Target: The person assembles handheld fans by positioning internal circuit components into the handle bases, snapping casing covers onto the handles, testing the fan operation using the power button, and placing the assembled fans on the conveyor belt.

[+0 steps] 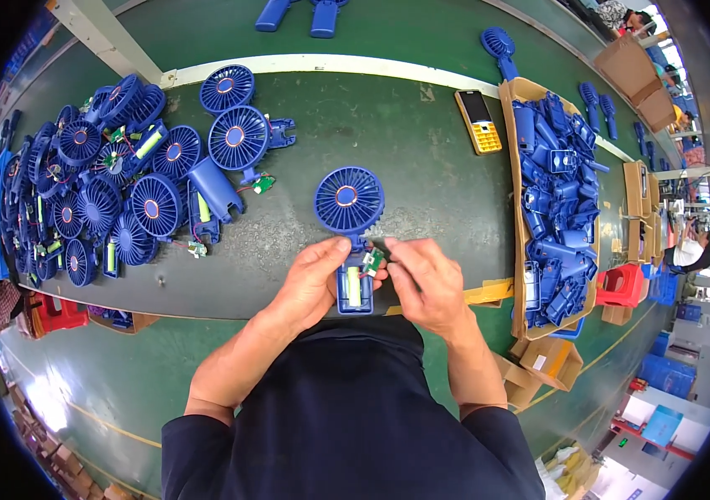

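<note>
A blue handheld fan [349,200] stands out over the table edge in front of me, its round grille pointing away. Its handle is uncovered and shows a pale green battery cell [354,287] inside. My left hand [311,277] is closed around the handle, thumb at the neck below the grille. A small green circuit board [374,262] on thin wires sits beside the handle's upper end. My right hand [431,279] pinches at this board's right edge with thumb and forefinger; the exact contact is partly hidden by the fingers.
Several part-built blue fans [98,204] are heaped at the left, some with boards hanging on wires. An open cardboard box [518,250] of blue handle covers stands at the right. A yellow mobile phone [478,122] lies beside it. A white rail [321,63] runs along the table's back.
</note>
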{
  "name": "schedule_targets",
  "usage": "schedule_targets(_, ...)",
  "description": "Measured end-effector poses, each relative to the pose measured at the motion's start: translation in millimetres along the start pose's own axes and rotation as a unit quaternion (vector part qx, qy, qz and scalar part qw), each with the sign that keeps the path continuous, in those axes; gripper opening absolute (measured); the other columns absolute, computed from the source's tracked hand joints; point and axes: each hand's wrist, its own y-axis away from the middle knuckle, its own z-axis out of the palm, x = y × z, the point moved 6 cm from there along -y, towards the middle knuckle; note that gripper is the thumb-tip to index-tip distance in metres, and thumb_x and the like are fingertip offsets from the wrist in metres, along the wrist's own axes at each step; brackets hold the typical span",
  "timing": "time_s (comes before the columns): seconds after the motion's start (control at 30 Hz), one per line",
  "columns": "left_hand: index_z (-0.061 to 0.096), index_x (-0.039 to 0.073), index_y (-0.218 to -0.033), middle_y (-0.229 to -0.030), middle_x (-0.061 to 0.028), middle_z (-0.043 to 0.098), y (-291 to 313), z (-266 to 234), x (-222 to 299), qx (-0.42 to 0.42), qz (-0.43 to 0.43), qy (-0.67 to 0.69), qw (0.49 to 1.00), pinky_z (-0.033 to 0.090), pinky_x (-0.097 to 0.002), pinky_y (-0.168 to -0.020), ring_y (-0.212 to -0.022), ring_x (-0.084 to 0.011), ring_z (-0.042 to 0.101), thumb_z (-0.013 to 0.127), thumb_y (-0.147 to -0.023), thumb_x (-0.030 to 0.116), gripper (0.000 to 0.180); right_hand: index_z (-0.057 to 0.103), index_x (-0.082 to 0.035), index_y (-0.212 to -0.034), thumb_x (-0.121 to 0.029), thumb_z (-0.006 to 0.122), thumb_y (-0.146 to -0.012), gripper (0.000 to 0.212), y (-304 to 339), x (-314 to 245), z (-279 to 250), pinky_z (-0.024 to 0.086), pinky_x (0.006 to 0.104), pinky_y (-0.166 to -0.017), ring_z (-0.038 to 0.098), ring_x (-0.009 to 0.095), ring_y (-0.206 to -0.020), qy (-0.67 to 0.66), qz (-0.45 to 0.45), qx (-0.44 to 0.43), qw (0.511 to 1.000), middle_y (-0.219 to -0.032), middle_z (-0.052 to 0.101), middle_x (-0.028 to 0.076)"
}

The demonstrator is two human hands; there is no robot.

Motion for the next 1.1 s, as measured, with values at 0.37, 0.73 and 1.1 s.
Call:
schedule_targets(0.37, 0.071, -0.002, -0.115, -0.106, -0.0058, 0.074, 3, 1, 2, 0.027, 0.075, -0.281, 0.956, 0.054, -0.0287, -0.088, -0.096, -0.0099, 0.066, 0.059, -0.106, 0.021, 0.028, 0.072, -0.006, -0.095, 0.005, 0.074, -0.070, 0.027, -5, -15, -13, 0.053, 0.0346, -0.055, 0.065, 0.022, -0.068, 0.104, -0.076, -0.144, 0.981, -0.088, 0.065, 0.006)
schedule_targets(0.73, 0.073, -0.001, -0.116, -0.107, -0.0050, 0.076, -1, -9, -5, 0.029, 0.067, -0.222, 0.972, 0.052, -0.0236, -0.074, -0.090, -0.0072, 0.065, 0.060, -0.105, 0.019, 0.027, 0.074, -0.004, -0.099, 0.005, 0.081, -0.068, 0.034, 20, -4, 12, 0.050, 0.0297, -0.051, 0.064, 0.020, -0.062, 0.047, -0.147, 0.034, 0.987, -0.101, 0.072, 0.010)
schedule_targets(1.1, 0.067, -0.001, -0.109, -0.101, -0.0030, 0.068, -4, -7, -7, -0.012, -0.005, -0.173, 0.985, 0.057, -0.0301, -0.083, -0.093, -0.0093, 0.065, 0.053, -0.109, 0.025, 0.029, 0.072, -0.001, -0.093, 0.004, 0.078, -0.078, 0.017, 19, 0, 17, 0.057, 0.0326, -0.060, 0.072, 0.024, -0.072, 0.050, 0.006, -0.023, 0.998, -0.093, 0.072, 0.010)
